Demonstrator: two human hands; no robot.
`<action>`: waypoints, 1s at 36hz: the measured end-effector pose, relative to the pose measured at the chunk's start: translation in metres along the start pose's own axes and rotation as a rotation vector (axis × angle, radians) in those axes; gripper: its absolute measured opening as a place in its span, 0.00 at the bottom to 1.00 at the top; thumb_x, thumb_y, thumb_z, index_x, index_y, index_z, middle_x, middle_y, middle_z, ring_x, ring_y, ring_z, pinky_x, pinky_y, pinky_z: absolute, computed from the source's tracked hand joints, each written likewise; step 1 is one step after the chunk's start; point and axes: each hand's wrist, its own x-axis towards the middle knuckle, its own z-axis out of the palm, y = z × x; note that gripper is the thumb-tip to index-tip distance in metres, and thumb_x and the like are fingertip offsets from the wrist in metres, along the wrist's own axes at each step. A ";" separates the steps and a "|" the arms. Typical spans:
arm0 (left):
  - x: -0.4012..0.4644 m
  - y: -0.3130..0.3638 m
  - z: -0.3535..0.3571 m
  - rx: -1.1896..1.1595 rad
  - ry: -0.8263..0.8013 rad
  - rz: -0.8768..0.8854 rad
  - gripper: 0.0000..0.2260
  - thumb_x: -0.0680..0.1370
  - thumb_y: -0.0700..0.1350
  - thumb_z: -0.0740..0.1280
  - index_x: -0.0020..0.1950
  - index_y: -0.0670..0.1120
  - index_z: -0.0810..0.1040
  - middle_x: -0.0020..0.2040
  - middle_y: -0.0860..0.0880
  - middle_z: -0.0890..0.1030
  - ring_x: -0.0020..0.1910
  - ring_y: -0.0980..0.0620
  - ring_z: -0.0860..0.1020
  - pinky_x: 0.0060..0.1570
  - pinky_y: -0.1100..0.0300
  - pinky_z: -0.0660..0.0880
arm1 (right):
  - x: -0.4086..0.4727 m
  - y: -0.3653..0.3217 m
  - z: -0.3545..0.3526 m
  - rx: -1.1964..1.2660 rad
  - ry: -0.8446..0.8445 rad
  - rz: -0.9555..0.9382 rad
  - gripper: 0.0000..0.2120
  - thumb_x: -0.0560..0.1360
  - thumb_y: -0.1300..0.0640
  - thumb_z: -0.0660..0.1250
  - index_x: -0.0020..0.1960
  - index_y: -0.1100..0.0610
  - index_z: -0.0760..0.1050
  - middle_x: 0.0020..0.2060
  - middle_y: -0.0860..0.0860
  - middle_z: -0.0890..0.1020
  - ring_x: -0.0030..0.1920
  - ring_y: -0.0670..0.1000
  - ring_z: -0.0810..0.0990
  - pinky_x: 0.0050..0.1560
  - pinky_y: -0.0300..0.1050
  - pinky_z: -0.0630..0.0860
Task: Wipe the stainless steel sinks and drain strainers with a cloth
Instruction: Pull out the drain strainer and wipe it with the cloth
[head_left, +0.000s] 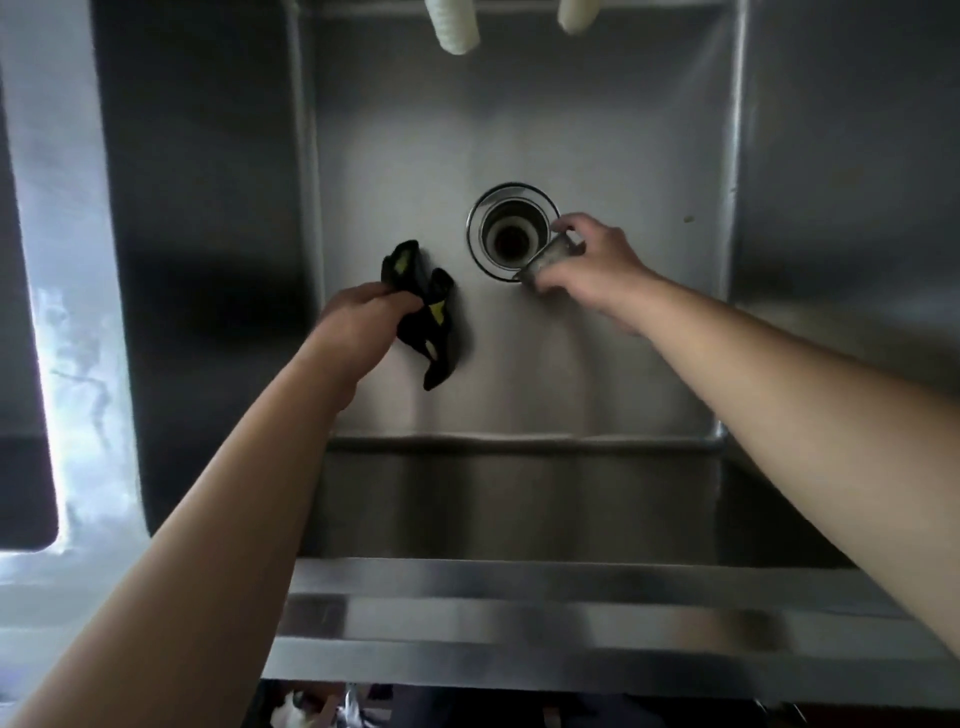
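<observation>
- Head view: a person leans over a deep stainless steel sink (519, 130), both bare arms reaching in.
- The left hand (358, 317) bunches a black-and-yellow cloth (431, 317) just above the basin floor.
- The right hand (592, 260) grips a metal drain strainer (550, 260), tilted, at the rim of the open drain (511, 231).
- Two pale hose ends (452, 23) hang at the top.

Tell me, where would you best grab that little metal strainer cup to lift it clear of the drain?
By its side wall near the rim, coming from the right, much as the right hand does now. The strainer is a small tilted cup beside the drain opening, so its round wall probably suits a fingers-and-thumb pinch.
</observation>
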 end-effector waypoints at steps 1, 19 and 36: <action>-0.002 -0.003 -0.001 -0.001 0.005 -0.011 0.05 0.72 0.51 0.69 0.39 0.52 0.82 0.37 0.56 0.81 0.40 0.57 0.77 0.39 0.62 0.69 | 0.006 -0.006 0.005 0.010 0.029 -0.019 0.27 0.62 0.55 0.76 0.60 0.45 0.73 0.61 0.56 0.72 0.49 0.51 0.76 0.34 0.34 0.70; 0.000 -0.026 0.004 0.129 -0.176 -0.036 0.11 0.71 0.54 0.68 0.36 0.48 0.82 0.31 0.55 0.78 0.36 0.55 0.75 0.35 0.59 0.67 | 0.051 0.005 0.045 -0.610 0.198 -0.229 0.46 0.64 0.43 0.77 0.77 0.46 0.60 0.75 0.52 0.61 0.77 0.55 0.55 0.71 0.53 0.54; -0.012 -0.011 0.002 -0.105 -0.264 0.031 0.08 0.65 0.54 0.67 0.34 0.50 0.80 0.35 0.50 0.76 0.40 0.51 0.74 0.44 0.55 0.70 | -0.028 0.001 0.054 -0.023 0.126 -0.049 0.17 0.77 0.45 0.69 0.59 0.55 0.82 0.59 0.53 0.81 0.62 0.54 0.78 0.64 0.47 0.72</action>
